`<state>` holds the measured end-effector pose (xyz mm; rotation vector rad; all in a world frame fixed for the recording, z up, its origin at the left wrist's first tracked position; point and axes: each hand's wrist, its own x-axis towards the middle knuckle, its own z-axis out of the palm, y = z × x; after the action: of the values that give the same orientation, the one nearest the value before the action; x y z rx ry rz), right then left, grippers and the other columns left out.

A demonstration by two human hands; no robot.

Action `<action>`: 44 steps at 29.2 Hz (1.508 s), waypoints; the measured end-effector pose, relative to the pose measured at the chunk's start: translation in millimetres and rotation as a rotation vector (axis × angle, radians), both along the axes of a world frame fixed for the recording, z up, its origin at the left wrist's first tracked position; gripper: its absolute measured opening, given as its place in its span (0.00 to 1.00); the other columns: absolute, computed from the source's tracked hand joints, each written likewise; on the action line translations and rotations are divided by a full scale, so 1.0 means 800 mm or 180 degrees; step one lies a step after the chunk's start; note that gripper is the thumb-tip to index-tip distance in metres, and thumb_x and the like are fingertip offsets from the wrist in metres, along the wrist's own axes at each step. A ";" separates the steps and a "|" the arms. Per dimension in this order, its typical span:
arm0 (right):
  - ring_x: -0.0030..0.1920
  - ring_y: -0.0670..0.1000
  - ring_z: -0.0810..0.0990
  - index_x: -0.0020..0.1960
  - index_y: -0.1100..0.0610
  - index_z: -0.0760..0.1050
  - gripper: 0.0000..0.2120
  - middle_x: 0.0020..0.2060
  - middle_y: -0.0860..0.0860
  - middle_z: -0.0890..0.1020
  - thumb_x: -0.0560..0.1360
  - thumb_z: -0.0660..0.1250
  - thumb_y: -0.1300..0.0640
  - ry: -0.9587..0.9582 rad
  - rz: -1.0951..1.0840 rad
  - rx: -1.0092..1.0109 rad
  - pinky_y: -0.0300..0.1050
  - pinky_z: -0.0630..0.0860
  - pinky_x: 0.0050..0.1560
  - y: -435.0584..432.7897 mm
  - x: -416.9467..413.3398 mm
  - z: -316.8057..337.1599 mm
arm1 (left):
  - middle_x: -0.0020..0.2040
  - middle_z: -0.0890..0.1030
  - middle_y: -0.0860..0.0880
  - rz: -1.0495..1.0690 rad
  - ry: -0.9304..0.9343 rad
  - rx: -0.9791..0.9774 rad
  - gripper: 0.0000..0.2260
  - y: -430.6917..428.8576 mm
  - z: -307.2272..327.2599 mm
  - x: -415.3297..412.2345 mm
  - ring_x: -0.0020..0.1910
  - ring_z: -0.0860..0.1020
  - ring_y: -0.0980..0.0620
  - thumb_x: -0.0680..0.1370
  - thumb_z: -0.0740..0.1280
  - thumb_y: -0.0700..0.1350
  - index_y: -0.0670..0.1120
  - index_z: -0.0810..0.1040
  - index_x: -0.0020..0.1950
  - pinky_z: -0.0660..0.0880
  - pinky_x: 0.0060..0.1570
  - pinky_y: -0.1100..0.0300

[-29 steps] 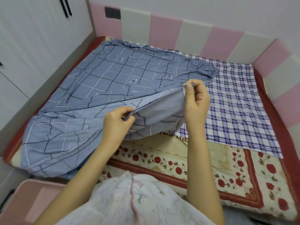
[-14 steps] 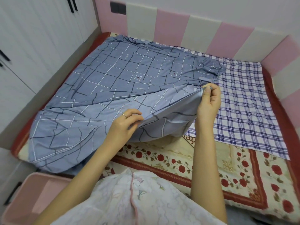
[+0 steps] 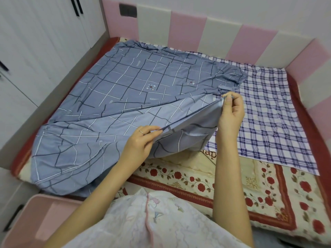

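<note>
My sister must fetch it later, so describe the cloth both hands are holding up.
On the bed backed by pink and cream padded panels, it covers the left half. It is the grey-blue sheet with thin dark and white grid lines, unlike the purple plaid cloth and rose-printed quilt beside it.

Padded pink-and-cream panels (image 3: pixel 188 31) meet a white wardrobe (image 3: pixel 35 42).

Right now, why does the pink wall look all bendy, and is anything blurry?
In the head view the wide lens bows the padded wall; the picture's right edge smears; the blue sheet, left hand and right hand look sharp; light is soft, without glare.
</note>
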<state>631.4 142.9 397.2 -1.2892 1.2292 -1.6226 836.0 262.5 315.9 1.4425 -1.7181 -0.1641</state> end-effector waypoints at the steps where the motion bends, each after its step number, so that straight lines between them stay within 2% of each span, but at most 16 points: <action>1: 0.39 0.36 0.70 0.44 0.50 0.70 0.11 0.40 0.45 0.73 0.80 0.56 0.63 -0.0009 0.0026 -0.0007 0.31 0.67 0.46 0.001 0.001 0.002 | 0.54 0.80 0.46 0.0076 0.0089 0.0000 0.12 0.000 0.000 -0.001 0.49 0.75 0.52 0.74 0.65 0.32 0.41 0.82 0.55 0.72 0.53 0.65; 6: 0.35 0.35 0.69 0.43 0.52 0.70 0.11 0.38 0.46 0.72 0.81 0.56 0.64 -0.0028 0.0171 -0.0070 0.29 0.67 0.41 0.007 0.008 0.007 | 0.44 0.83 0.52 0.0615 0.0470 -0.0062 0.05 0.001 0.013 -0.004 0.46 0.77 0.58 0.70 0.72 0.40 0.44 0.85 0.45 0.73 0.52 0.59; 11: 0.35 0.37 0.69 0.42 0.49 0.72 0.11 0.34 0.42 0.73 0.79 0.58 0.62 0.0231 -0.0004 -0.0036 0.34 0.67 0.41 0.005 0.014 -0.002 | 0.43 0.83 0.53 0.0850 0.0875 0.0129 0.07 0.000 0.017 0.005 0.44 0.81 0.57 0.70 0.73 0.34 0.44 0.85 0.44 0.78 0.49 0.56; 15: 0.36 0.36 0.72 0.40 0.48 0.72 0.13 0.35 0.42 0.75 0.79 0.59 0.63 0.0240 -0.0198 0.0031 0.31 0.68 0.42 0.003 0.015 -0.006 | 0.41 0.83 0.51 0.0852 0.1055 0.0048 0.08 -0.005 0.028 0.016 0.43 0.80 0.61 0.70 0.72 0.31 0.43 0.85 0.43 0.76 0.48 0.68; 18: 0.37 0.32 0.74 0.41 0.50 0.72 0.12 0.37 0.41 0.76 0.79 0.60 0.64 0.0277 -0.0298 0.0131 0.27 0.68 0.43 0.003 0.016 -0.009 | 0.39 0.82 0.56 0.0848 0.1226 0.0183 0.10 -0.004 0.038 0.017 0.42 0.80 0.60 0.69 0.73 0.32 0.46 0.84 0.41 0.76 0.46 0.69; 23: 0.37 0.32 0.73 0.40 0.49 0.72 0.14 0.37 0.41 0.76 0.78 0.59 0.65 0.0320 -0.0269 0.0380 0.30 0.69 0.45 -0.007 0.009 -0.014 | 0.38 0.81 0.65 0.0737 0.1410 0.0371 0.11 -0.003 0.045 0.015 0.41 0.80 0.61 0.70 0.73 0.36 0.54 0.82 0.40 0.75 0.45 0.69; 26: 0.36 0.32 0.72 0.43 0.56 0.73 0.10 0.37 0.42 0.75 0.79 0.58 0.65 0.0393 -0.0234 0.0482 0.30 0.68 0.43 -0.007 0.011 -0.017 | 0.39 0.81 0.63 0.0880 0.1634 0.0560 0.11 -0.005 0.044 0.014 0.41 0.78 0.63 0.73 0.71 0.37 0.55 0.79 0.41 0.74 0.44 0.69; 28: 0.35 0.32 0.71 0.43 0.56 0.72 0.10 0.37 0.43 0.74 0.78 0.57 0.66 0.0553 -0.0126 0.0548 0.30 0.66 0.41 -0.006 0.014 -0.014 | 0.39 0.81 0.56 0.0929 0.1890 0.0581 0.11 -0.007 0.045 0.014 0.40 0.77 0.60 0.73 0.71 0.38 0.54 0.79 0.45 0.74 0.43 0.67; 30: 0.31 0.34 0.69 0.40 0.51 0.71 0.12 0.35 0.43 0.72 0.77 0.58 0.65 0.0782 0.0244 0.0727 0.33 0.66 0.38 -0.003 0.017 -0.006 | 0.40 0.81 0.55 0.0938 0.1954 0.0645 0.11 -0.009 0.046 0.016 0.39 0.76 0.58 0.73 0.71 0.38 0.55 0.80 0.47 0.74 0.43 0.65; 33: 0.35 0.40 0.72 0.43 0.49 0.76 0.03 0.36 0.44 0.76 0.75 0.67 0.51 0.1419 0.1226 0.0911 0.38 0.68 0.41 0.015 0.029 0.003 | 0.41 0.82 0.57 0.0918 0.1806 0.0752 0.07 -0.015 0.049 0.017 0.37 0.76 0.58 0.73 0.71 0.39 0.52 0.82 0.42 0.74 0.43 0.63; 35: 0.48 0.40 0.75 0.52 0.47 0.78 0.14 0.48 0.44 0.78 0.68 0.73 0.45 0.1948 0.2107 0.0971 0.37 0.70 0.50 0.032 0.042 0.006 | 0.40 0.82 0.57 0.0802 0.1645 0.0733 0.08 -0.019 0.053 0.014 0.35 0.74 0.62 0.73 0.71 0.38 0.51 0.82 0.40 0.71 0.40 0.67; 37: 0.55 0.41 0.74 0.60 0.46 0.75 0.26 0.55 0.45 0.75 0.64 0.75 0.41 0.2678 0.2581 0.0883 0.37 0.70 0.55 0.045 0.065 0.003 | 0.39 0.81 0.57 0.0657 0.1470 0.0708 0.08 -0.023 0.057 0.011 0.35 0.74 0.62 0.72 0.71 0.37 0.51 0.82 0.40 0.70 0.39 0.69; 38: 0.55 0.43 0.75 0.60 0.47 0.75 0.26 0.55 0.45 0.76 0.65 0.74 0.41 0.3021 0.2553 0.0729 0.39 0.72 0.53 0.052 0.077 -0.002 | 0.39 0.81 0.56 0.0592 0.1414 0.0702 0.08 -0.024 0.060 0.011 0.35 0.74 0.62 0.72 0.71 0.37 0.51 0.82 0.41 0.69 0.38 0.69; 40: 0.50 0.49 0.78 0.55 0.48 0.76 0.13 0.48 0.46 0.80 0.71 0.69 0.47 0.3446 0.2109 0.0346 0.45 0.72 0.44 0.060 0.095 -0.006 | 0.38 0.81 0.56 0.0494 0.1336 0.0650 0.08 -0.026 0.065 0.013 0.34 0.74 0.61 0.72 0.72 0.37 0.50 0.82 0.42 0.69 0.38 0.68; 42: 0.44 0.52 0.77 0.49 0.48 0.77 0.06 0.38 0.47 0.79 0.74 0.63 0.54 0.3426 0.1767 0.0108 0.44 0.68 0.36 0.064 0.104 -0.004 | 0.38 0.80 0.57 0.0448 0.1281 0.0585 0.06 -0.025 0.068 0.020 0.34 0.74 0.61 0.72 0.72 0.37 0.48 0.83 0.42 0.68 0.37 0.70; 44: 0.40 0.52 0.76 0.46 0.48 0.78 0.08 0.33 0.46 0.76 0.73 0.61 0.57 0.3226 0.1756 0.0033 0.44 0.66 0.34 0.063 0.105 -0.003 | 0.39 0.81 0.54 0.0444 0.1198 0.0524 0.05 -0.022 0.068 0.027 0.35 0.74 0.60 0.72 0.71 0.37 0.47 0.83 0.44 0.68 0.37 0.69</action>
<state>715.7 193.2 394.7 -2.3078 1.2150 -0.5258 857.7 244.6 370.7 1.5323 -1.3186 -0.4788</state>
